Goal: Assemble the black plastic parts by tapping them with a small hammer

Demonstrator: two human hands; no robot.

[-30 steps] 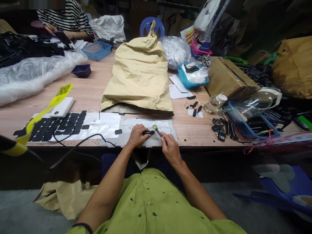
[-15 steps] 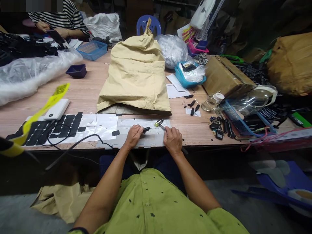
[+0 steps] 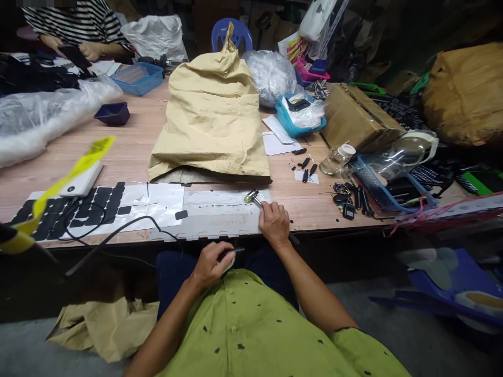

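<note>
My right hand [image 3: 274,222] is wrapped round the handle of a small hammer [image 3: 251,196] at the front edge of the table. The hammer's head, silver with a yellow-green face, points left over a grey board [image 3: 223,222] lying flat on the tabletop. My left hand [image 3: 212,263] is below the table edge, close to my shirt, pinching a small black part [image 3: 231,253]. Fingers cover most of that part, so its kind is unclear. Left of the board are a white sheet [image 3: 137,207] and black rounded pieces in rows [image 3: 102,207].
A large tan sack [image 3: 214,115] stands behind the board. Right of it are several black pieces [image 3: 305,175], a clear bottle [image 3: 336,159], a blue basket [image 3: 393,183] and a carton [image 3: 353,115]. A yellow strap [image 3: 74,178] and black cable [image 3: 118,235] cross the left. Another person [image 3: 78,31] works at far left.
My left hand has drawn back from above the board to below the table edge, carrying the black part. My right hand still grips the hammer over the board. The whole view shifted slightly.
</note>
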